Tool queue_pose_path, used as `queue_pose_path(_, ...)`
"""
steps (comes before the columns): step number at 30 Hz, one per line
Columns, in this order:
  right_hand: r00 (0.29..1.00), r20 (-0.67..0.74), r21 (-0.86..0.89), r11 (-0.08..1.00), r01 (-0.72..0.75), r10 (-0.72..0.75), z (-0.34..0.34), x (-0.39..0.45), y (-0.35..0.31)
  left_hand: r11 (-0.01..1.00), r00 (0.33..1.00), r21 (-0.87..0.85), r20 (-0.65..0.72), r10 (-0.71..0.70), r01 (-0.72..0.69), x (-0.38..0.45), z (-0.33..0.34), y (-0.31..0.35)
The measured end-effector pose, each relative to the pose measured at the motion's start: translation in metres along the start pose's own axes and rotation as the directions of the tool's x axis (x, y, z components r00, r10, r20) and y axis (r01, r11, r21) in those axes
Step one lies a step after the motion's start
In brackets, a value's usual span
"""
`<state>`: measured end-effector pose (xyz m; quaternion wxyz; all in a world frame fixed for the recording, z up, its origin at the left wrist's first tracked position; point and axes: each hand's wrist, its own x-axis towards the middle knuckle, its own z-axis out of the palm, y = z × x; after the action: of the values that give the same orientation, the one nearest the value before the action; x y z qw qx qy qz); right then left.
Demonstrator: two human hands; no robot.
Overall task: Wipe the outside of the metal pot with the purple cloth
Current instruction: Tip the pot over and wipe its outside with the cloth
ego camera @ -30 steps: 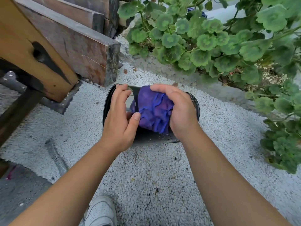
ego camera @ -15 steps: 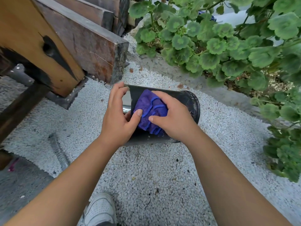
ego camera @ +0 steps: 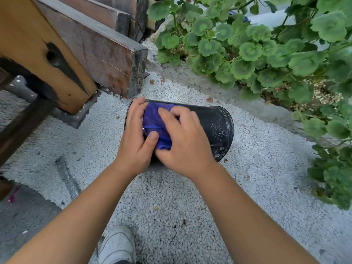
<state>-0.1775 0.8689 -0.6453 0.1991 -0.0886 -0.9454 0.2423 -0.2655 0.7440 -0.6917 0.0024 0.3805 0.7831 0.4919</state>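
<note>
Gravel ground [ego camera: 171,197] carries the pot [ego camera: 215,126] on its side; left hand [ego camera: 136,141] grips its end, right hand [ego camera: 187,141] presses the purple cloth [ego camera: 154,115] against its wall: advise firm overlapping strokes, turning the pot.

Purple cloth [ego camera: 155,119], blue stitching; black pot [ego camera: 215,126], pale scuffs; white gravel [ego camera: 171,202]; green leaves [ego camera: 247,52]; white shoe [ego camera: 116,244].

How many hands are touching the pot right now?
2. The left hand grips the pot at its left end; the right hand presses the purple cloth onto its side.
</note>
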Motion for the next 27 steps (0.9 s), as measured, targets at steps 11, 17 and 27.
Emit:
queue_pose_path(11, 0.978, -0.14, -0.013, 0.987, 0.157, -0.157, 0.034, -0.005, 0.015, 0.998, 0.998, -0.024, 0.035, 0.061, -0.06, -0.006, -0.001, 0.0)
queue_pose_path(17, 0.968, -0.229, -0.056, 0.992, -0.117, 0.101, 0.028, -0.007, 0.05, 1.0, 1.0, -0.011, 0.018, 0.007, -0.007, -0.008, -0.004, -0.006)
queue_pose_path(27, 0.954, -0.218, -0.172, 0.955, -0.243, 0.204, 0.012, -0.026, 0.099, 0.887, 0.96, -0.37, 0.063, -0.272, 0.276, -0.04, -0.004, -0.006)
